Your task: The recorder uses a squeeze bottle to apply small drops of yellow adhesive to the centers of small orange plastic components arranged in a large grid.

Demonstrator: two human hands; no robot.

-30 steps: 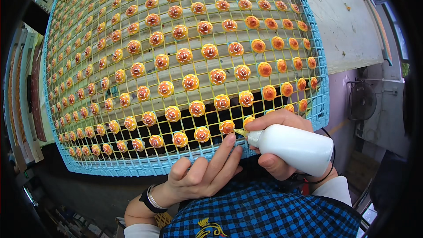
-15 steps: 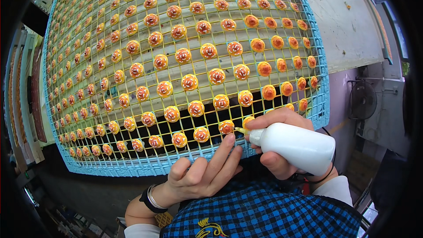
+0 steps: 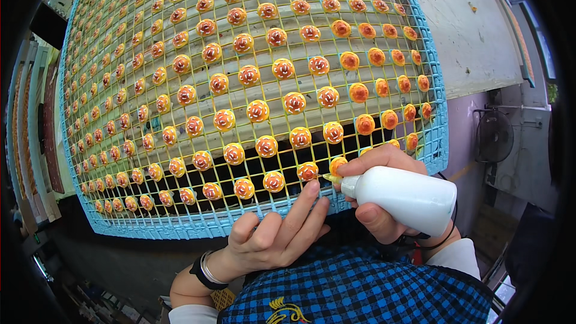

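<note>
My right hand (image 3: pixel 378 198) grips a white squeeze bottle (image 3: pixel 408 198), its thin nozzle touching an orange round piece (image 3: pixel 338 165) in the nearest row of a big yellow wire grid (image 3: pixel 252 93) with a light blue frame (image 3: pixel 210 225). Several rows of small orange and yellow round pieces with white swirls sit on the grid. My left hand (image 3: pixel 276 237) rests on the frame's near edge, fingers apart and stretched toward the swirled piece (image 3: pixel 308 171) next to the nozzle. A dark band circles my left wrist.
A white worn tabletop (image 3: pixel 468 30) lies right of the grid. A dark fan (image 3: pixel 495 135) stands lower right by a pale wall. Stacked frames (image 3: pixel 30 126) lean along the left. My blue checked shirt (image 3: pixel 360 294) fills the lower middle.
The bottle's nozzle has stayed at the nearest row's right end, shifting only slightly. My left hand keeps its place on the frame edge.
</note>
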